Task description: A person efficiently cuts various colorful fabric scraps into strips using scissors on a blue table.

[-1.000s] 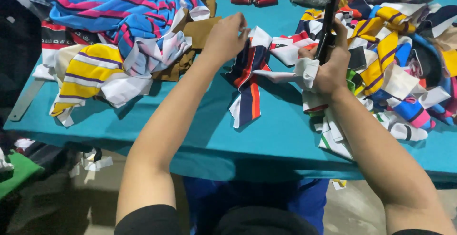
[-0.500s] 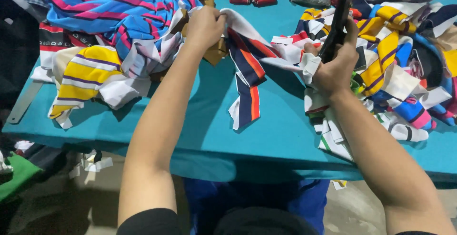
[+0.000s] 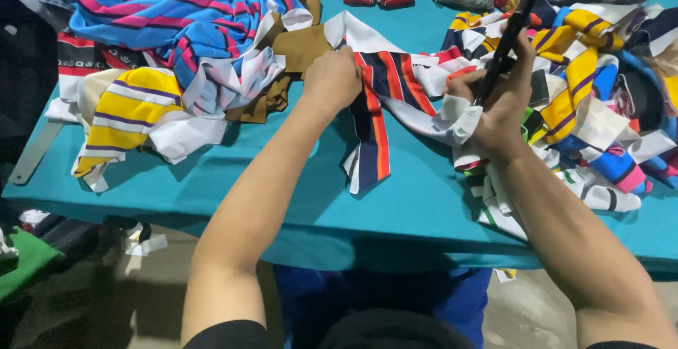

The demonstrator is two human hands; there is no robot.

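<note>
My left hand (image 3: 333,79) is closed on the upper end of a navy, orange and white striped fabric strip (image 3: 372,124) that lies across the teal table (image 3: 282,200). My right hand (image 3: 498,105) grips the handle of long black scissors (image 3: 512,27), whose blades point up and away, and it also presses a white bit of the same fabric against its palm. The two hands are about a hand's width apart, with the strip stretched between them.
A heap of blue, pink, yellow and white striped fabric (image 3: 162,31) fills the left of the table. Yellow, blue and white scraps (image 3: 600,87) pile up on the right. A brown cloth piece (image 3: 300,49) lies behind my left hand. Scraps litter the floor (image 3: 145,239).
My left hand has pulled the strip's end left and toward me, laying it flatter on the table. My right hand with the scissors has shifted slightly toward me.
</note>
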